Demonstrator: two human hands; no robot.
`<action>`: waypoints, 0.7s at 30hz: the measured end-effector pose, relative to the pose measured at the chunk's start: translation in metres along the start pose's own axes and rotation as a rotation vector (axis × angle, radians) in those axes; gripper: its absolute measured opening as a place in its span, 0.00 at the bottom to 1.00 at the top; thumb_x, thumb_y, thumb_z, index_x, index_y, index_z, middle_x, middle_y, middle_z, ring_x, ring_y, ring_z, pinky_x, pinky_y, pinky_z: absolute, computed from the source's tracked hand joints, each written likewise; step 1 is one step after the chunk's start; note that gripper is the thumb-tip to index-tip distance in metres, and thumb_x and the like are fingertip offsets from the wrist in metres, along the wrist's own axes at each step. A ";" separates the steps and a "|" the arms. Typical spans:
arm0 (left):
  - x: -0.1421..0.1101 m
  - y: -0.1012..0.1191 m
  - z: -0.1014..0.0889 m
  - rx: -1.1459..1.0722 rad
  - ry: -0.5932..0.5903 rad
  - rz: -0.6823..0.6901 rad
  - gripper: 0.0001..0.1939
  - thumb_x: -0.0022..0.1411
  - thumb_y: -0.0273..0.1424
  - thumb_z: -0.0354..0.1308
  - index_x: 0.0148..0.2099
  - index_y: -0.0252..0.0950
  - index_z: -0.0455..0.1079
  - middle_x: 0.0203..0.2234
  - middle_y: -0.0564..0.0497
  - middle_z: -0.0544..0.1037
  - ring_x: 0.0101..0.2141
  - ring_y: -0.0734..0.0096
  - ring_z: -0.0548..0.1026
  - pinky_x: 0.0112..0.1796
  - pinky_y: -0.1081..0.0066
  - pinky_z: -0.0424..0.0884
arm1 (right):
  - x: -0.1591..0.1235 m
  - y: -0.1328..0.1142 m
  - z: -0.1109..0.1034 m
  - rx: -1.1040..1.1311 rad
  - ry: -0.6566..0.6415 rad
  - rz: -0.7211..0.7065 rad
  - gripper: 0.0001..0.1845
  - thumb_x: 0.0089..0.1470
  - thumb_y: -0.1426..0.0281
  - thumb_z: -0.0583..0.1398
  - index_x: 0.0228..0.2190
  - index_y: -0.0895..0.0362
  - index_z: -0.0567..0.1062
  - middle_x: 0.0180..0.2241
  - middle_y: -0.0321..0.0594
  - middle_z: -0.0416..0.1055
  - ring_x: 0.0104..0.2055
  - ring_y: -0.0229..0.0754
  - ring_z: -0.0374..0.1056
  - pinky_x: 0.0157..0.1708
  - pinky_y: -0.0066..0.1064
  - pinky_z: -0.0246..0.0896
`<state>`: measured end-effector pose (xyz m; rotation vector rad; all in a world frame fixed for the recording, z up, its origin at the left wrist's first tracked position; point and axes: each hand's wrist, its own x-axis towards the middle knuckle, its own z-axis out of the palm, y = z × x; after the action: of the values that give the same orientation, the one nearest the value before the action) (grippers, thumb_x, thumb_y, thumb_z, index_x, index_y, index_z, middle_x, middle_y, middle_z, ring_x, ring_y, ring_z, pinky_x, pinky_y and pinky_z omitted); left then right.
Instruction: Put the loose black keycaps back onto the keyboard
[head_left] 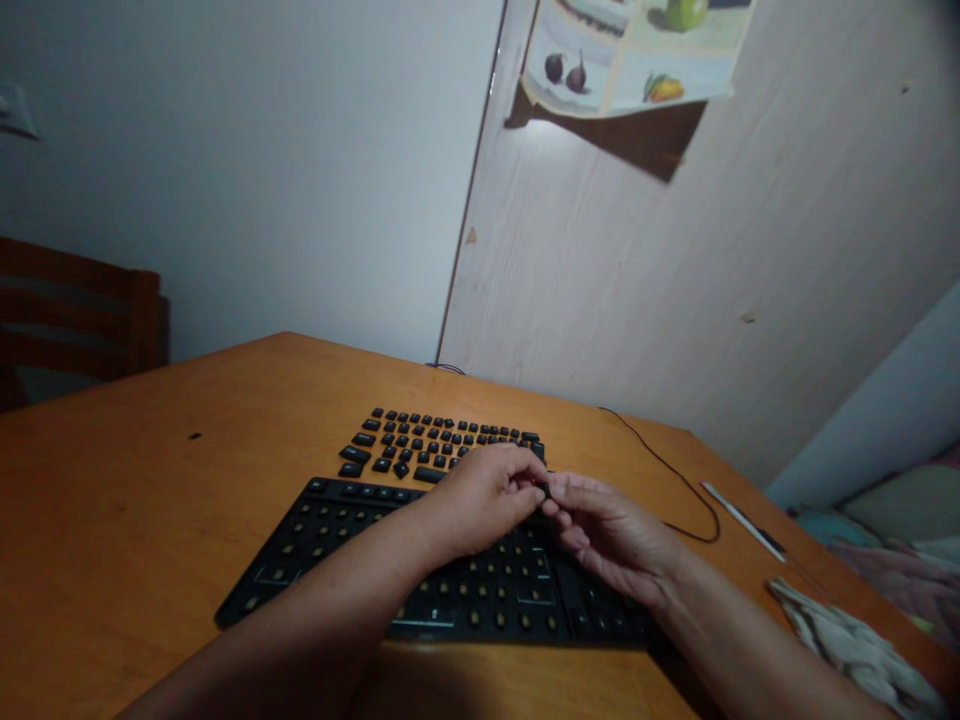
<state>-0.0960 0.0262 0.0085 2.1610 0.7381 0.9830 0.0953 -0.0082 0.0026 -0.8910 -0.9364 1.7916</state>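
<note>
A black keyboard (337, 540) lies across the table in front of me, most of its keycaps off and small pale key posts showing. Behind it, loose black keycaps (416, 443) are laid out in rows on the wood. My left hand (491, 500) and my right hand (615, 530) meet above the keyboard's right part, fingertips pinched together. Between them is a small black keycap (546, 491), mostly hidden by the fingers. The left forearm covers part of the keyboard's middle, and the right hand hides some of its right side.
A black cable (652, 450) curves over the wooden table (150, 480) at the right. Beyond it lie a thin white strip (742, 520) and a crumpled cloth (847, 640). A small dark piece (195, 436) sits at the left, near a wooden chair (75, 310). Walls stand behind.
</note>
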 end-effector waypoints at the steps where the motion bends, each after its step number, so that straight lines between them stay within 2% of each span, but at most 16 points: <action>1: 0.000 0.001 0.001 -0.031 -0.001 -0.025 0.08 0.58 0.28 0.56 0.38 0.34 0.74 0.28 0.52 0.75 0.30 0.73 0.70 0.31 0.73 0.64 | 0.000 0.000 0.001 -0.011 -0.001 -0.010 0.06 0.53 0.77 0.65 0.35 0.63 0.74 0.28 0.37 0.71 0.23 0.26 0.62 0.18 0.15 0.54; 7: 0.001 0.006 0.005 -0.366 -0.035 -0.173 0.07 0.57 0.24 0.55 0.39 0.32 0.72 0.28 0.51 0.77 0.30 0.74 0.73 0.34 0.73 0.67 | 0.000 0.006 0.003 -0.159 0.018 -0.104 0.07 0.53 0.74 0.65 0.31 0.60 0.70 0.29 0.38 0.72 0.23 0.28 0.61 0.18 0.18 0.50; 11: 0.002 0.008 0.003 -0.422 -0.030 -0.246 0.08 0.56 0.24 0.56 0.40 0.31 0.72 0.28 0.52 0.75 0.29 0.76 0.71 0.34 0.74 0.66 | 0.000 0.011 0.003 -0.371 0.070 -0.188 0.08 0.54 0.71 0.64 0.32 0.58 0.68 0.27 0.34 0.71 0.23 0.29 0.59 0.19 0.19 0.47; 14: 0.002 0.004 0.002 -0.399 -0.013 -0.307 0.11 0.55 0.26 0.57 0.42 0.32 0.71 0.27 0.54 0.73 0.28 0.76 0.69 0.31 0.74 0.64 | -0.001 0.011 0.003 -0.614 0.125 -0.361 0.06 0.56 0.70 0.62 0.36 0.55 0.70 0.26 0.31 0.68 0.26 0.31 0.61 0.24 0.22 0.53; 17: 0.001 -0.001 0.003 -0.344 -0.022 -0.338 0.13 0.53 0.28 0.58 0.43 0.33 0.68 0.26 0.55 0.71 0.27 0.75 0.68 0.28 0.74 0.62 | -0.005 0.007 0.005 -0.972 0.094 -0.573 0.10 0.58 0.71 0.60 0.43 0.53 0.72 0.35 0.36 0.71 0.36 0.37 0.66 0.37 0.29 0.61; 19: 0.000 -0.003 0.002 -0.334 -0.026 -0.349 0.15 0.52 0.29 0.58 0.44 0.33 0.67 0.26 0.55 0.70 0.27 0.75 0.68 0.28 0.74 0.62 | -0.008 0.004 0.006 -1.189 0.060 -0.685 0.11 0.58 0.72 0.59 0.43 0.52 0.74 0.38 0.38 0.73 0.41 0.39 0.68 0.42 0.33 0.62; 21: 0.000 -0.003 0.001 -0.351 -0.025 -0.367 0.17 0.51 0.29 0.58 0.45 0.34 0.65 0.26 0.56 0.70 0.27 0.75 0.68 0.29 0.74 0.62 | -0.010 0.003 0.007 -1.300 0.059 -0.751 0.11 0.59 0.73 0.59 0.43 0.51 0.76 0.39 0.38 0.74 0.41 0.40 0.69 0.43 0.33 0.63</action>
<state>-0.0956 0.0277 0.0056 1.6609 0.8429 0.8191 0.0914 -0.0198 0.0053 -1.0734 -2.0892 0.3651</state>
